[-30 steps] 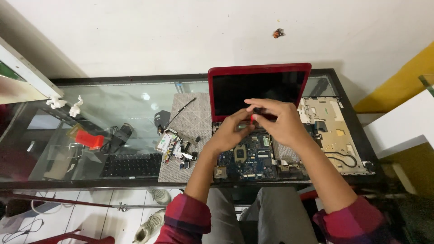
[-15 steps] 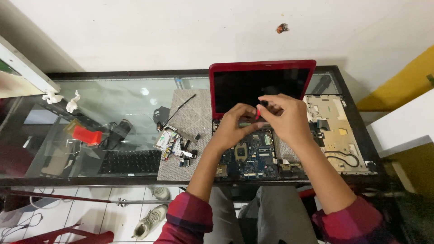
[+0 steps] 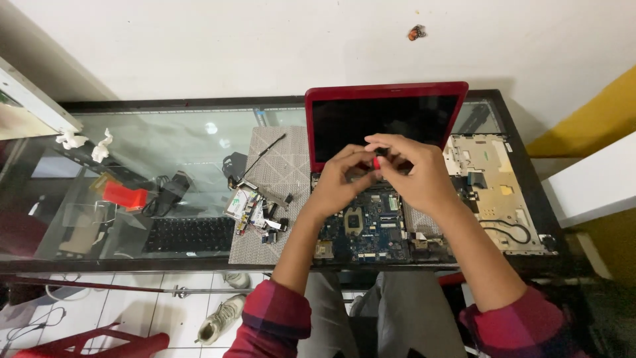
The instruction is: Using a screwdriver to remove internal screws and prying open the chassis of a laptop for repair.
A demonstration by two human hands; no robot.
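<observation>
Two hands meet over the opened laptop, but I start at the far left of the glass tabletop [image 3: 165, 132]. There I see two crumpled white scraps [image 3: 86, 144], then a red piece [image 3: 124, 195] and a loose black keyboard [image 3: 189, 234], which seem to lie beneath the glass. Next comes a grey patterned mat [image 3: 278, 169] with a small heap of circuit boards and connectors [image 3: 255, 215] on it and a thin black cable [image 3: 265, 151] running up across it.

My left hand [image 3: 338, 182] hovers above the bare blue motherboard [image 3: 371, 229], fingers curled inward toward a small red-handled tool [image 3: 376, 161]. The left grip is nearly closed, fingertips at the tool's lower end, though I cannot tell whether it truly pinches it. My right hand [image 3: 417, 176] wraps over the tool from above, its grip closed on the handle. The tool sits just in front of the dark screen of the red laptop [image 3: 387, 99], which stands open.

Right of the laptop base lies its detached pale cover panel [image 3: 493, 192], inner side up, with a black wire loop [image 3: 513, 232] near its lower edge.
</observation>
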